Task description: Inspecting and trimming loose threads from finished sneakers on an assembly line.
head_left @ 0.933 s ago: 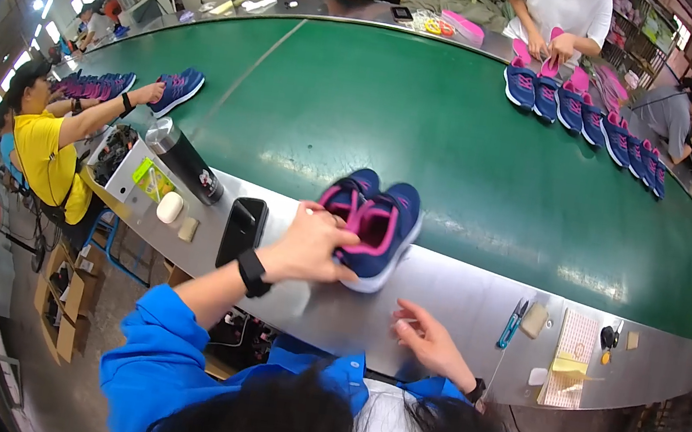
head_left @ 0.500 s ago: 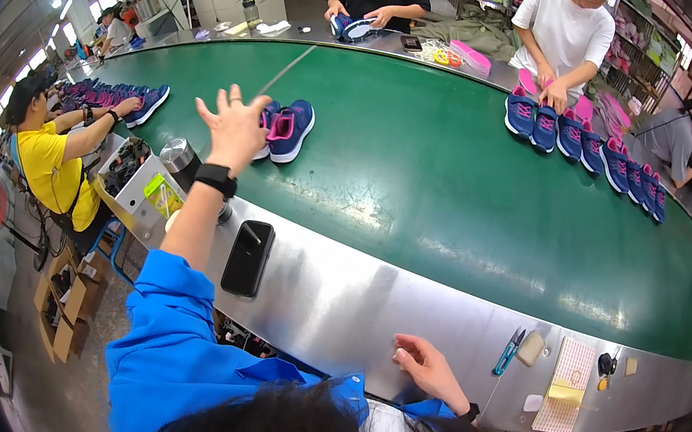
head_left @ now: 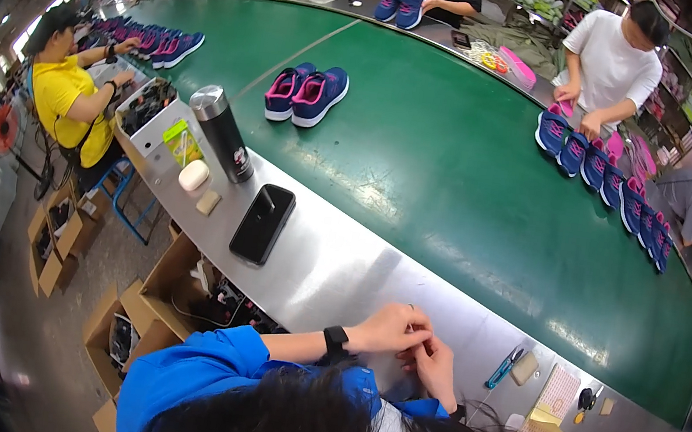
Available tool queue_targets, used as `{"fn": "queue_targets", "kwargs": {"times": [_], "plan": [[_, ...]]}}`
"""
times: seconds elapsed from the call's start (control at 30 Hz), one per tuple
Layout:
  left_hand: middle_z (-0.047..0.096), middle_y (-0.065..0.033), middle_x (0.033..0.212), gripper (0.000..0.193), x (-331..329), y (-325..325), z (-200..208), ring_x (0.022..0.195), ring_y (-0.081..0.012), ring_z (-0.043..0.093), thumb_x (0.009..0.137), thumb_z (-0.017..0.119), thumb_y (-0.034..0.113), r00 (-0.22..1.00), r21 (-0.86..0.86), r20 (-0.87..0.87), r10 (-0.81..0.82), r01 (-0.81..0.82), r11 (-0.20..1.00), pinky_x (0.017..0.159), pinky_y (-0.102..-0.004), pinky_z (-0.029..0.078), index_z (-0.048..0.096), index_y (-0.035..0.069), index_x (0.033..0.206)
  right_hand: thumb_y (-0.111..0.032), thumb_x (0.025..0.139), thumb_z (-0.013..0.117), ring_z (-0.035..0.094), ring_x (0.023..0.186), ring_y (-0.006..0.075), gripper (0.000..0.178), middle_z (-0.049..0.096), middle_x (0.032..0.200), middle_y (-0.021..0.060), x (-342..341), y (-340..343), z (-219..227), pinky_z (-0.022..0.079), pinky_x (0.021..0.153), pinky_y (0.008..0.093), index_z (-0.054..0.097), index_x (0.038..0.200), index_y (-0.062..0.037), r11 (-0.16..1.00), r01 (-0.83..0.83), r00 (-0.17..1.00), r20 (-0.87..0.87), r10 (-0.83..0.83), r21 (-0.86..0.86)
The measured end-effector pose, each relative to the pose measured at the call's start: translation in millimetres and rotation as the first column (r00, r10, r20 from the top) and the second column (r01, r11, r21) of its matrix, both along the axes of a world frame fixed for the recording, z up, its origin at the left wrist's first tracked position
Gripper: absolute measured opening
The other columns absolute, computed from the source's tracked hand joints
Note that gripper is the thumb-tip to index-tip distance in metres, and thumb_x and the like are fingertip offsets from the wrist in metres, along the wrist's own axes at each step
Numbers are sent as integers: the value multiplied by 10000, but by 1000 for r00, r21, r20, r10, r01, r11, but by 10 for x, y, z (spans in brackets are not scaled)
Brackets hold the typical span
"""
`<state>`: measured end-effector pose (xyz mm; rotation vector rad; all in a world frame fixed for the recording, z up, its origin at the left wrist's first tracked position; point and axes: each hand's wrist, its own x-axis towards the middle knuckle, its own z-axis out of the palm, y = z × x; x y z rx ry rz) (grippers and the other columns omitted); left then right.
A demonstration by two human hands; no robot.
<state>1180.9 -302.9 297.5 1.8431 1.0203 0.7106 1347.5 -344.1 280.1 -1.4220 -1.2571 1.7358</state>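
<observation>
Over the metal edge of the workbench point(head_left: 340, 259), my left hand point(head_left: 392, 329) and my right hand point(head_left: 435, 370) meet close to my body. Fingertips of both are pinched together and touch each other; whatever lies between them, if anything, is too small or hidden to make out. A pair of navy sneakers with pink lining point(head_left: 320, 99) stands on the green conveyor belt point(head_left: 432, 166), apart from my hands. To the right of my right hand lie teal-handled thread snips point(head_left: 504, 368) and a tan block point(head_left: 524, 368).
A black phone point(head_left: 262, 225), a dark bottle point(head_left: 223, 135) and a white rounded case point(head_left: 193, 176) occupy the metal edge at left. Sheets with yellow notes point(head_left: 546, 414) lie at right. More sneakers point(head_left: 599, 174) line the belt's far right; co-workers stand across and sit at left.
My left hand has come back from beside the sneakers on the belt and joined my right hand. The view has shifted, and the co-worker opposite now holds a pair of sneakers upright.
</observation>
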Motion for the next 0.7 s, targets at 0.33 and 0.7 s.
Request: {"fn": "queue_targets", "kwargs": {"times": [0.33,0.7], "plan": [[665,-97,872,150,58,-161,-359,765,-180,643,867,631,147,963,0,180,203,-206,979,697,-290,511,664,42,969,-174,970,505,676,655,118,233,689,817,52,-83,-49,-33,493,472,217,646,1061,-13,989,146,987,56,-148,34],[672,-89,829,125,14,-151,-279,739,-182,650,864,610,135,972,-30,156,173,-171,985,679,-298,516,651,41,934,-154,943,551,654,569,110,195,667,727,48,-96,-115,-67,449,413,220,656,897,3,953,204,964,122,-235,223]]}}
